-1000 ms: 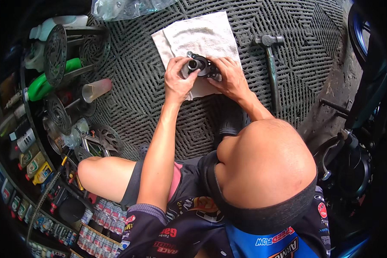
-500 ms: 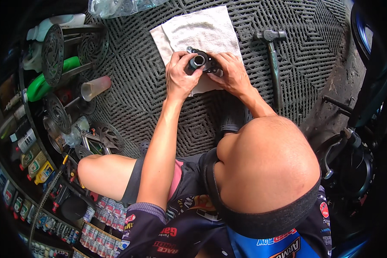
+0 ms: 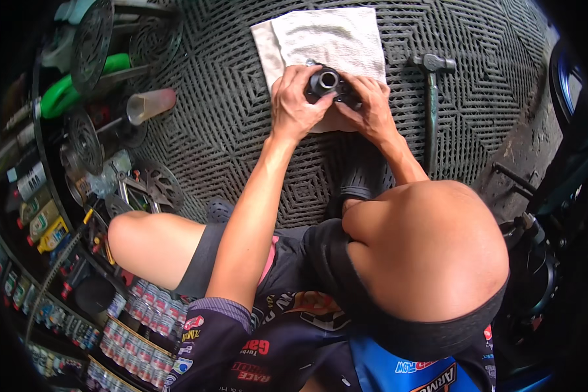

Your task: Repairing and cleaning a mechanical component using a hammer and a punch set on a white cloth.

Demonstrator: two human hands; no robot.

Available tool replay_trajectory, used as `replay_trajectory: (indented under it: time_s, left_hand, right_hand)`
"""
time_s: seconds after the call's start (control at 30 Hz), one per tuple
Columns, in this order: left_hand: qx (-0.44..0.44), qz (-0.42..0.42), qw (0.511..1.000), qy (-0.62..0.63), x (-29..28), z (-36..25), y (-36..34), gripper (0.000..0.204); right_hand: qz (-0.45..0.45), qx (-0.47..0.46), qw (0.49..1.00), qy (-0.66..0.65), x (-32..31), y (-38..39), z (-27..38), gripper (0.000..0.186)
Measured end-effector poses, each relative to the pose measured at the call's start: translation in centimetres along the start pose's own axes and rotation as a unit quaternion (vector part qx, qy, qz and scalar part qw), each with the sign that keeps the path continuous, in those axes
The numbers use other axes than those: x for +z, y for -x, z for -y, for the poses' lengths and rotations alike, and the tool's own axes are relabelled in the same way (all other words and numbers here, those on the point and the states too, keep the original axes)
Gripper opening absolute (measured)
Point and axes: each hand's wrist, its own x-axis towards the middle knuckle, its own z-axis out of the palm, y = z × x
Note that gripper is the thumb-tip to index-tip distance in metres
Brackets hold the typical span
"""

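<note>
Between my two hands is a dark metal part with a hollow round tube end point(image 3: 328, 80) facing up. My left hand point(image 3: 295, 98) wraps round its left side, thumb against the tube. On the other side my right hand point(image 3: 372, 104) grips the darker body of the same part, with the thumb tucked underneath. My fingers hide much of its shape. Under the hands a folded white cloth point(image 3: 333, 36) lies on the black floor mat. To the right of the cloth rests a hammer point(image 3: 432, 104), its head at the far end.
Brake discs point(image 3: 93, 46) on a stand, a green container point(image 3: 65, 91) and a clear plastic cup point(image 3: 150, 106) are at the left. Shelves of bottles point(image 3: 52, 234) and cans point(image 3: 137, 346) curve along the lower left. Dark motorcycle parts point(image 3: 536, 261) stand at the right.
The view has shifted, so the cloth, hammer and hands appear farther right. The tube end now points more squarely upward, and both hands keep hold of the part.
</note>
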Motion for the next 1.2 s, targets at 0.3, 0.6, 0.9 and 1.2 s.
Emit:
replay_trajectory:
  time_s: [0.3,0.6,0.9,1.2]
  left_hand:
    - [-0.009,-0.050,0.999,-0.004,0.9,-1.1,0.4,0.043]
    - [-0.017,-0.055,0.998,-0.035,0.5,-0.6,1.0,0.038]
    - [-0.024,-0.047,0.998,-0.046,0.2,0.0,1.4,0.038]
    - [-0.016,-0.041,0.997,-0.060,0.5,0.1,1.5,0.037]
  right_hand:
    - [-0.006,-0.005,1.000,0.015,-0.4,0.0,-0.2,0.062]
    - [0.001,-0.002,1.000,0.017,0.5,0.1,0.1,0.062]
    - [0.002,-0.007,1.000,0.014,0.9,0.0,0.4,0.064]
    - [0.004,-0.004,1.000,0.014,0.9,0.0,0.3,0.064]
